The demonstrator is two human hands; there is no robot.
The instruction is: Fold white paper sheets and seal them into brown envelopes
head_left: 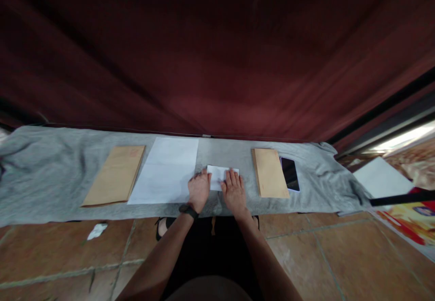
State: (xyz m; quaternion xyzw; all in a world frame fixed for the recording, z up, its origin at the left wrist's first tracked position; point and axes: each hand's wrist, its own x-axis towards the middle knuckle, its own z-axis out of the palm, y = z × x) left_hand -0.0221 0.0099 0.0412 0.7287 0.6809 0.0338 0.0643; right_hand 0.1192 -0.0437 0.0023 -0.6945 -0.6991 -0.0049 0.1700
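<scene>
A small folded sheet of white paper lies on the grey cloth in front of me. My left hand is closed at its left edge, the fingers curled with the tips by the paper's corner. My right hand lies flat over the right part of the paper, fingers stretched out. Left of my hands are larger white sheets, lying flat. Beyond them is a stack of brown envelopes. A smaller stack of brown envelopes lies to the right of my right hand.
A phone with a dark screen lies beside the right envelopes. Behind the cloth-covered surface rises a dark red curtain-like wall. A crumpled white scrap is on the tiled floor. A white board and a colourful printed sheet are at far right.
</scene>
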